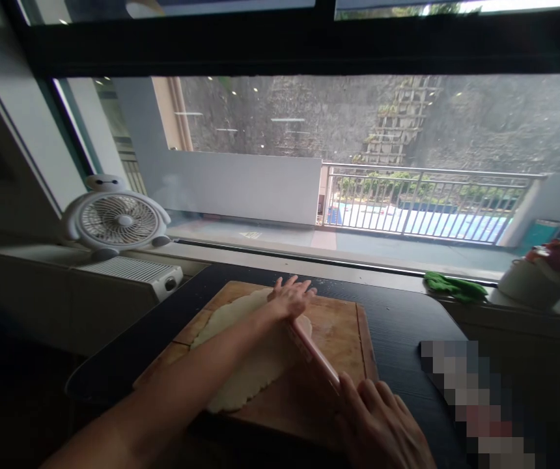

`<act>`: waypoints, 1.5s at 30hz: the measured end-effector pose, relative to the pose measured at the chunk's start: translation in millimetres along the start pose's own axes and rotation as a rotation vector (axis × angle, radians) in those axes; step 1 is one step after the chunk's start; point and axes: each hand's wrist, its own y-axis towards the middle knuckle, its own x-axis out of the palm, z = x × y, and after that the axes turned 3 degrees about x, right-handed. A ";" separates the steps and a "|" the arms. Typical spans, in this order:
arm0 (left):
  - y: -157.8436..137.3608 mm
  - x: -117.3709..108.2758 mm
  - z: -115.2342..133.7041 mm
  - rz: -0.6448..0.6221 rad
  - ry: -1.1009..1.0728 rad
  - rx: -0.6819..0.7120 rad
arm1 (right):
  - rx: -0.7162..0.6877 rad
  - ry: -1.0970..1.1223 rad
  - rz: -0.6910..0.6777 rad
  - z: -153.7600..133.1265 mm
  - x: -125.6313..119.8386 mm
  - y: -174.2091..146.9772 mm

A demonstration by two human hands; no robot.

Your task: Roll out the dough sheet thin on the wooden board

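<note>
A wide, thin sheet of pale dough (pixel 255 371) with a ragged edge lies on a wooden cutting board (pixel 341 319). Slanting across the dough's right side is a pinkish rolling pin (pixel 316 355). My left hand (pixel 294 297) is at the pin's far end, fingers stretched and spread; its palm seems to rest on the pin, though the contact is hidden. At the near end, my right hand (pixel 382 417) has its fingers curled round the pin. My left forearm crosses over the dough and covers part of it.
The board sits on a dark table (pixel 402 326) below a large window. A white fan (pixel 124 221) stands at the left. On the sill at the right are a green cloth (pixel 456 286) and a pale container (pixel 529 280). A blurred-out patch covers the lower right.
</note>
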 end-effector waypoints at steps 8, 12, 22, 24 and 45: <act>-65.1 -24.8 -28.7 -0.063 0.138 0.058 | -0.048 0.138 0.097 -29.6 6.3 8.0; -11.7 -5.8 -8.2 -0.034 0.084 0.057 | 0.016 0.080 0.048 -3.9 7.7 7.7; 34.1 2.6 21.2 0.071 0.008 0.094 | 0.018 -0.037 0.035 14.2 10.4 7.1; -0.9 -4.7 8.8 0.084 0.022 0.103 | -0.014 -0.013 0.070 0.1 12.2 7.0; 31.3 -33.5 -32.7 0.230 -0.127 -0.198 | 0.225 0.077 -0.031 25.5 24.5 35.9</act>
